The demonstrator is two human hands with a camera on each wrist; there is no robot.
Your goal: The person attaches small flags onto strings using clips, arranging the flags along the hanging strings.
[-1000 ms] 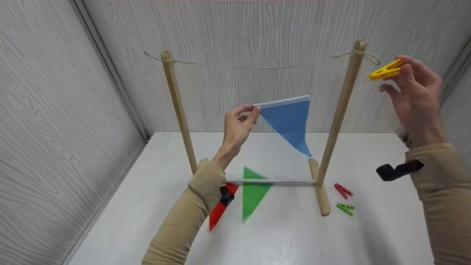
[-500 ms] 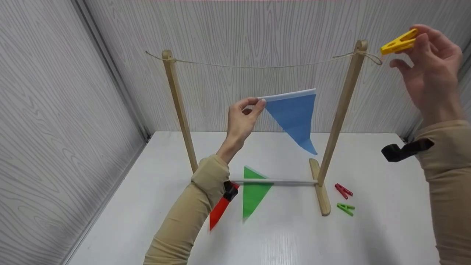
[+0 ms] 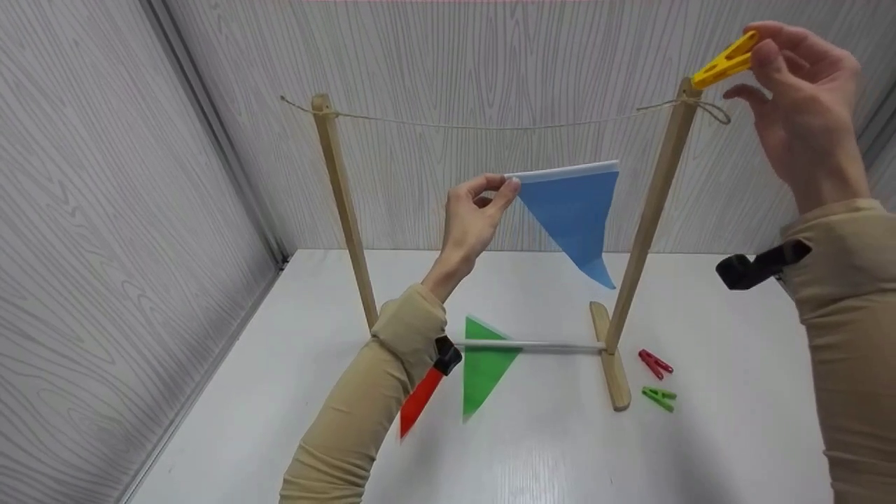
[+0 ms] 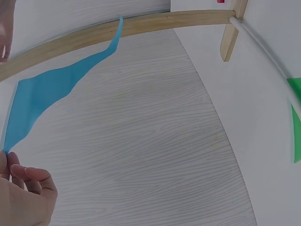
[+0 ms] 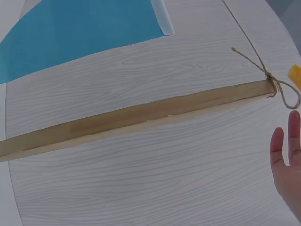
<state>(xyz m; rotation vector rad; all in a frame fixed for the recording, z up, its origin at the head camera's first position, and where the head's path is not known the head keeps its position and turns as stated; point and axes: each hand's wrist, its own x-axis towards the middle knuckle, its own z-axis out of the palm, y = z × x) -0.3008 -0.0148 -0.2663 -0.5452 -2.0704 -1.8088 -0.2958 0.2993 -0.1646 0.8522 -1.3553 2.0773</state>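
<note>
Fingers of the left hand are pinching the blue flag; the right hand is pinching a yellow peg by the post.

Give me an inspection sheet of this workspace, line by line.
Surface: white table, bearing a wooden frame with a twine line.
Job's things: blue pennant, held below the twine; yellow clothespin, level with the right post's top.
Clutter: green pennant, red pennant, red clothespin, green clothespin.
Hands: left hand pinches the pennant's corner; right hand pinches the clothespin.
Cables: nothing seen.
Surroundings: grey wood-grain walls.
</note>
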